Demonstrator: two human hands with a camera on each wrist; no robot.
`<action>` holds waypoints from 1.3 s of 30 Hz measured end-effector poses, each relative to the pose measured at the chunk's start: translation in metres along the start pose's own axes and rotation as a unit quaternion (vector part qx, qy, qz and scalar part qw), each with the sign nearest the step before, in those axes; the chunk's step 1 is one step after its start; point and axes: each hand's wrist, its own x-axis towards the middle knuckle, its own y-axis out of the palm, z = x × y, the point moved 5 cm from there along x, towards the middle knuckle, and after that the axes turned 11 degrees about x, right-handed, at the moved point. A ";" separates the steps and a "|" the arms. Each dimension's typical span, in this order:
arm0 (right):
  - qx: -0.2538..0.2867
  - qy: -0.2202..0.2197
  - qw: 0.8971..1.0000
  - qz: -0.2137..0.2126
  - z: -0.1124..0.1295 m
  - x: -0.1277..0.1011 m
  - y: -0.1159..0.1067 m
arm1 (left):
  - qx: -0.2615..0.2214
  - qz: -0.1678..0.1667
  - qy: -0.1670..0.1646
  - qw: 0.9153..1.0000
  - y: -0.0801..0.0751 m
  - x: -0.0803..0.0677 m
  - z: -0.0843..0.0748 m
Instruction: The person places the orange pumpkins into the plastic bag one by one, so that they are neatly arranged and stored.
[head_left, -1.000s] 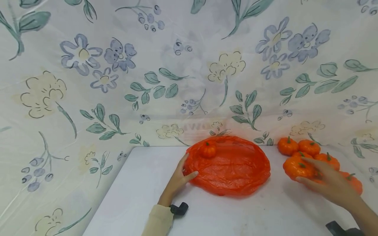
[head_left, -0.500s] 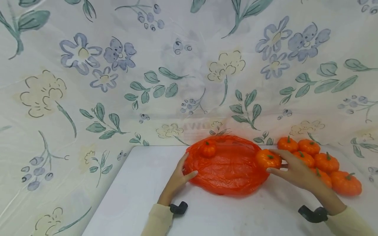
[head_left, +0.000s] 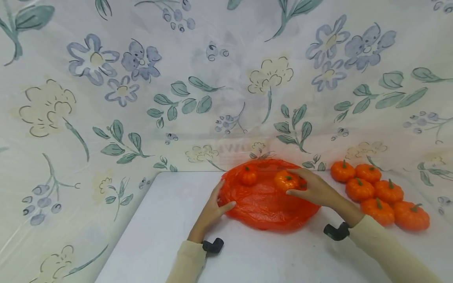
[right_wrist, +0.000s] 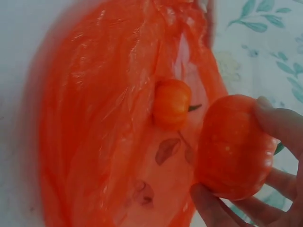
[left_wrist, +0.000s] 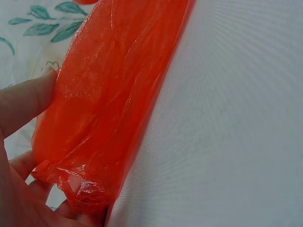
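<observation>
Right hand (head_left: 314, 188) moved leftward, curled round pumpkin (head_left: 285, 181)

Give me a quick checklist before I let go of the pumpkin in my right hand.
1. Grip: your right hand holds the pumpkin. Ok.
2. Bag steadied: your left hand holds the left side of the red plastic bag. Ok.
3. Bag spread open: its inside shows beneath your right hand. Ok.
4. Landing spot: the pumpkin already in the bag sits to the left, apart from the held one. Ok.
5. Held pumpkin resting on the bag's bottom: cannot tell.
6. Other pumpkins out of the way: the six pumpkins are right of the bag, apart from it. Ok.
</observation>
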 end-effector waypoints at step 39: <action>-0.022 0.006 0.996 0.092 0.035 0.099 0.105 | -0.005 0.004 0.003 1.000 -0.004 -0.002 0.001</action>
